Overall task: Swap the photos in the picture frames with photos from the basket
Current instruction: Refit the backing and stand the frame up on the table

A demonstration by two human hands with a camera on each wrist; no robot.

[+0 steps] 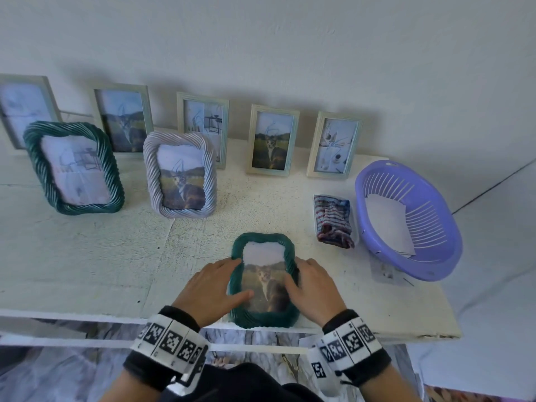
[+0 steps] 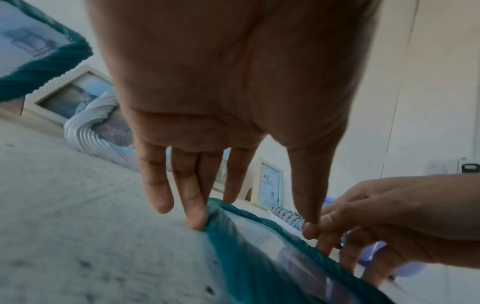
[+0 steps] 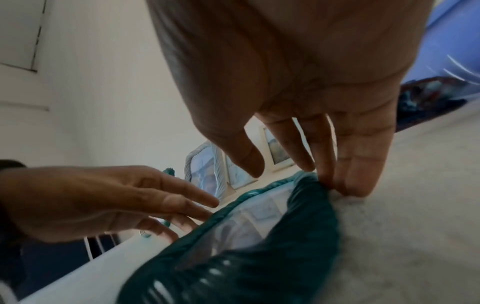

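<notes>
A dark green frame (image 1: 262,314) with a twisted, rope-like ribbed border and rounded corners lies flat on the white, rough-textured tabletop (image 1: 87,250), at the lower centre of the head view, close to the near edge. It holds a cat photo (image 1: 265,285) behind a glossy pane. The left hand (image 1: 211,288) rests on the frame's left side, fingers straight and slightly spread, fingertips (image 2: 197,222) touching the ribbed border, thumb lying across the pane. The right hand (image 1: 313,285) lies on the right side, fingers straight and held close together, their tips (image 3: 355,185) against the outer border where it meets the tabletop.

Two more twisted frames stand upright in the left half of the picture: a larger green one (image 1: 72,166) and a pale grey one (image 1: 179,174). Behind them, along the wall, stand five flat, rectangular pale frames (image 1: 272,140). At the right sits one oval lilac plastic basket (image 1: 406,221) with slotted walls, white paper sheets (image 1: 388,224) inside. Between the basket and the lying frame is one crumpled striped cloth (image 1: 333,221).
</notes>
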